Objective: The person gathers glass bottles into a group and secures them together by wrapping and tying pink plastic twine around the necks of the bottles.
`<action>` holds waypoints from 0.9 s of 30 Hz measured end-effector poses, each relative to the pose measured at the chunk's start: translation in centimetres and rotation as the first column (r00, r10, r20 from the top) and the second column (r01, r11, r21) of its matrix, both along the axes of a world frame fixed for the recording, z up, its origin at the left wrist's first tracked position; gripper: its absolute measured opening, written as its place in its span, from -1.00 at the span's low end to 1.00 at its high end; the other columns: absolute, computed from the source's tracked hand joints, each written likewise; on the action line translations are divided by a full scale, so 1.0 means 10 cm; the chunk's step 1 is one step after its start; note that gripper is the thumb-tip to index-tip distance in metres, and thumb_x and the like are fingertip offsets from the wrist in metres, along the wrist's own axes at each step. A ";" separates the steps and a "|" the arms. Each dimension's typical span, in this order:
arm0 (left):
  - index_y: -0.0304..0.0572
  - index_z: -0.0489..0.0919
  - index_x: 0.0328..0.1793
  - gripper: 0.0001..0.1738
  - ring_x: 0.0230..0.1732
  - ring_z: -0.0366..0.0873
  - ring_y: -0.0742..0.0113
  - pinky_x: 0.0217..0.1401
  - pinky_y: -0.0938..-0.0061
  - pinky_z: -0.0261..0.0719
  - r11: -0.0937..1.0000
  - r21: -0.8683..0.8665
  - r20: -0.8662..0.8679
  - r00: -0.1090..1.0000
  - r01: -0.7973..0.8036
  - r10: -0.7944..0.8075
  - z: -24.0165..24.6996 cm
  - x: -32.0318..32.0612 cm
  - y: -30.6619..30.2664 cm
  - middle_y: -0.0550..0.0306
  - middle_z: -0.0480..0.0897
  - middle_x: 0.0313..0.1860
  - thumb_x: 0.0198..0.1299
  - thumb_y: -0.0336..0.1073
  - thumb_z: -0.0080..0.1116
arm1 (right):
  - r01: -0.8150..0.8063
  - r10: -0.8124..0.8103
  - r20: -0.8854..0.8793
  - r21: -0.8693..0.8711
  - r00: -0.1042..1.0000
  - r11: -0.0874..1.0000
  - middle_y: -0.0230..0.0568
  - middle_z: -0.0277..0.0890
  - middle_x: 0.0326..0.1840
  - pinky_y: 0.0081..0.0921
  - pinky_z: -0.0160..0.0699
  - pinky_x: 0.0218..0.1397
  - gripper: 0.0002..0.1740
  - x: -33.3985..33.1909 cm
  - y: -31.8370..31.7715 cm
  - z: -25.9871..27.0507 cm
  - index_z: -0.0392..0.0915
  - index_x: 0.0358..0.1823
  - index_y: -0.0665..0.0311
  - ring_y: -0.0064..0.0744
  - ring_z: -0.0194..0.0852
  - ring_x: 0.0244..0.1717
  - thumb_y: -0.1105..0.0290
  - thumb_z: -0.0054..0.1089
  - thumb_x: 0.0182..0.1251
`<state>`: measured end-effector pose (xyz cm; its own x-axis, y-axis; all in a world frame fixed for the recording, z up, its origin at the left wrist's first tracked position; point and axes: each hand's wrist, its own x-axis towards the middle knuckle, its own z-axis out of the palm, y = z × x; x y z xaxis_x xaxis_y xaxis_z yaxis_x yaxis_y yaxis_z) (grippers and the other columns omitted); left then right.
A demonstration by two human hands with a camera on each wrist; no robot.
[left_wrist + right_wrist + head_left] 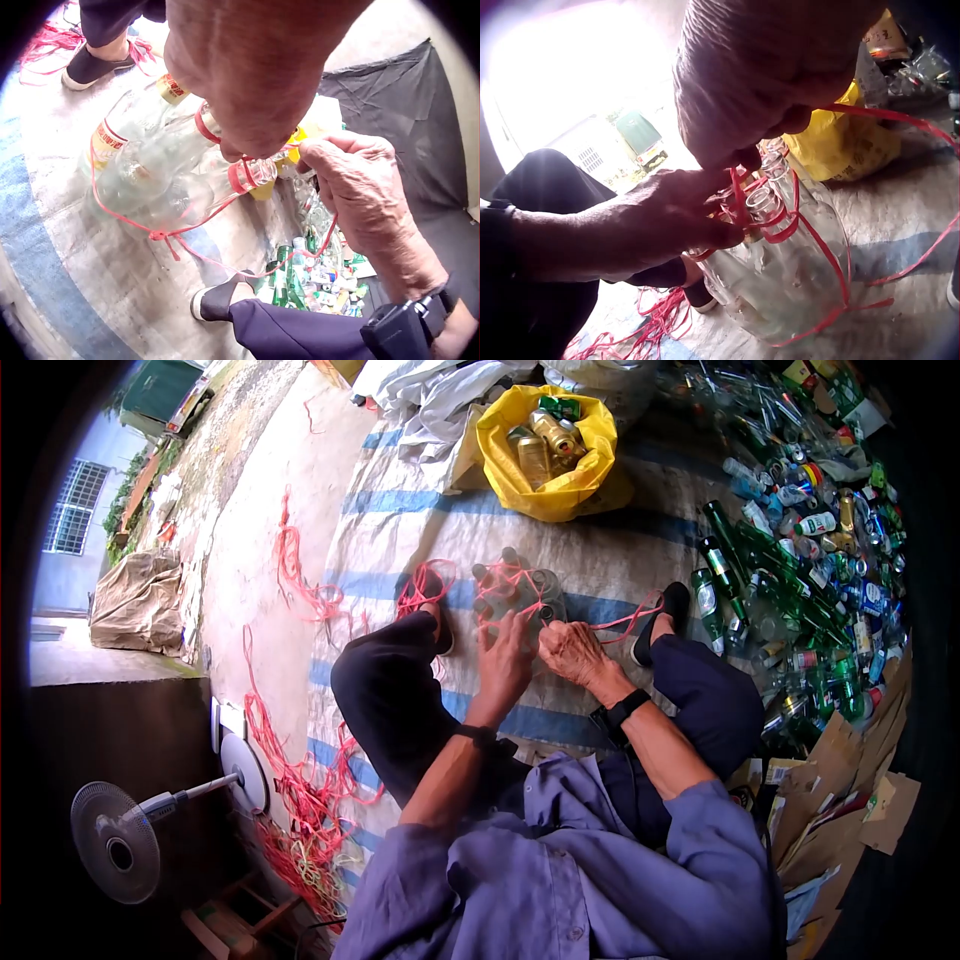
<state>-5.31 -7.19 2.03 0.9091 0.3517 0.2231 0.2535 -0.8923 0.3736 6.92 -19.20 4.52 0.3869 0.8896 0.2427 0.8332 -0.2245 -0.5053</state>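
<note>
Several clear glass bottles (180, 195) stand bunched on the striped sheet between the feet, with red plastic twine (821, 240) looped round their bodies and necks. The left hand (505, 665) is at the near-left necks; in the right wrist view its thumb and fingers pinch the twine beside a bottle mouth (762, 198). Just right of it, the right hand (578, 655) pinches a strand of twine above the necks, fingers curled. From there a loose length (300, 253) trails off to the right. The left fingertips are partly hidden in the left wrist view.
A yellow bag (548, 505) of cans stands beyond the bottles. Glass bottles and cans (800, 560) are heaped at the right, above flattened cardboard (830, 810). Tangled red twine (310, 790) lies at the left, near a fan (118, 842). A shoe (674, 605) is right of the bottles.
</note>
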 end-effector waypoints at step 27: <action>-0.27 0.35 0.41 -0.21 0.43 0.39 0.06 0.57 -0.03 -0.02 0.991 -0.120 -0.086 0.995 -0.060 0.050 0.13 0.05 -0.01 -0.17 0.41 0.42 0.01 -0.31 0.36 | 0.378 -0.379 -0.824 -0.221 0.422 0.899 -0.27 0.45 -0.68 -0.36 0.20 -0.58 -0.77 0.30 -0.06 -0.72 0.57 -0.56 0.33 -0.46 0.33 -0.66 0.36 0.23 0.19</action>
<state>-4.79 -7.29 3.35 0.9011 0.4218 0.1004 0.3354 -0.8248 0.4552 9.96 -19.77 -2.63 0.6995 0.6000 -0.3881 -0.1502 -0.4076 -0.9007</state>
